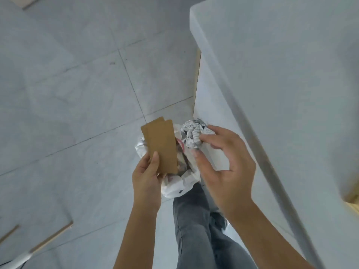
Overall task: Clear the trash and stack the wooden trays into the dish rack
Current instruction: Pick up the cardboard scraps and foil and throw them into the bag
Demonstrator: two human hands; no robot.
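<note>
My left hand (146, 176) pinches flat brown cardboard pieces (160, 144), thumb on their face, holding them upright above a bin lined with a white plastic bag (179, 188). My right hand (223, 164) holds a crumpled ball of printed paper (192, 133) at its fingertips, just over the bin's right side. More crumpled trash shows inside the bag. No wooden trays or dish rack are in sight.
A white counter (281, 74) runs along the right, its side panel dropping beside the bin. Grey tiled floor (68, 94) spreads to the left. My leg in grey trousers (196, 226) stands below the bin. Wooden strips (52, 237) lie at lower left.
</note>
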